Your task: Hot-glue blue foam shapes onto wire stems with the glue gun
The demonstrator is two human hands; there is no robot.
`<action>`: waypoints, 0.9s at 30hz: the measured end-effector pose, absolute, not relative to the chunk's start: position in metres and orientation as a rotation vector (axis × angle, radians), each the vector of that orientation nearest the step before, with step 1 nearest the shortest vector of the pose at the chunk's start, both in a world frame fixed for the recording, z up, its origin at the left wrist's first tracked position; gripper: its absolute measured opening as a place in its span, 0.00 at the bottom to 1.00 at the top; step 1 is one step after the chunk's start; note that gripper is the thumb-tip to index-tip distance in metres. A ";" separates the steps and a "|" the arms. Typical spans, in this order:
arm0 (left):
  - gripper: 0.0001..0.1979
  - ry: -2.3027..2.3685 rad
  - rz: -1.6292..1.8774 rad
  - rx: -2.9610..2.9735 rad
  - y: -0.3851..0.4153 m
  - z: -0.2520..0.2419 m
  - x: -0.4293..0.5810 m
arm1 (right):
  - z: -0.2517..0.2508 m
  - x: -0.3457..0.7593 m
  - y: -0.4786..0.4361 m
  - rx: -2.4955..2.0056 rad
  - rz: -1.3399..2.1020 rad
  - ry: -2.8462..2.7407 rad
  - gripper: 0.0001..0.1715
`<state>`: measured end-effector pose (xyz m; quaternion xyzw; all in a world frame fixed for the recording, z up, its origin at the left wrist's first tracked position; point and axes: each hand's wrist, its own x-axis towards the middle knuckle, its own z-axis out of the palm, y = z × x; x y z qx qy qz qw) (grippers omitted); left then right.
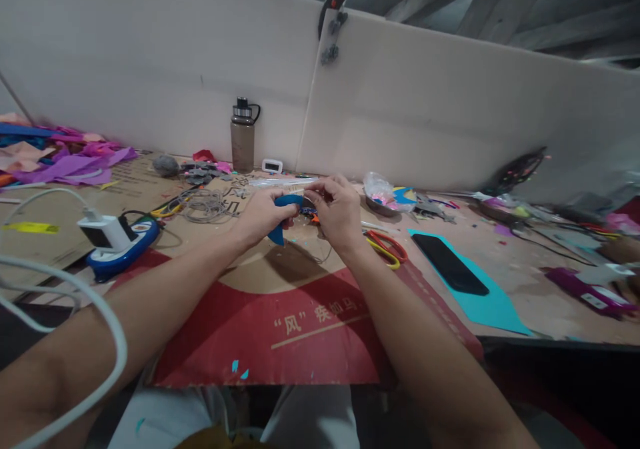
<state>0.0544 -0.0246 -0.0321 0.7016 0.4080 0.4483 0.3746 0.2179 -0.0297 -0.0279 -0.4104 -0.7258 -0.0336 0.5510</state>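
Observation:
My left hand (pixel 263 215) is closed around a curved blue strip (pixel 277 235) of felt or foam, its lower end hanging under my fingers. Close against it on the right, my right hand (pixel 339 212) has thumb and fingers pinched together at the far end of the blue strip. What they grip is too small to make out. A thin dark line, like a wire or thread, loops below my right hand. Orange-and-yellow-handled scissors (pixel 387 249) lie just right of that wrist. Beneath both hands is a red and brown cardboard sheet (pixel 210 329).
On the left sit a power strip (pixel 125 249) with a white charger, coiled cord (pixel 210 205) and colourful scraps (pixel 75 162). A bottle (pixel 243 135) stands by the white partition. Right are a bowl (pixel 383 207), a phone (pixel 450 264) on turquoise sheet, and another person's hand (pixel 623 279).

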 end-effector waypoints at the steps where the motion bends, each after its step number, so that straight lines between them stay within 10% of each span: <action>1: 0.05 1.038 1.140 1.802 -0.025 -0.032 0.054 | -0.027 0.218 -0.030 -0.984 -0.057 -1.713 0.06; 27: 0.06 1.008 1.164 2.112 -0.023 -0.023 0.045 | -0.021 0.222 -0.035 -1.015 1.149 -1.477 0.15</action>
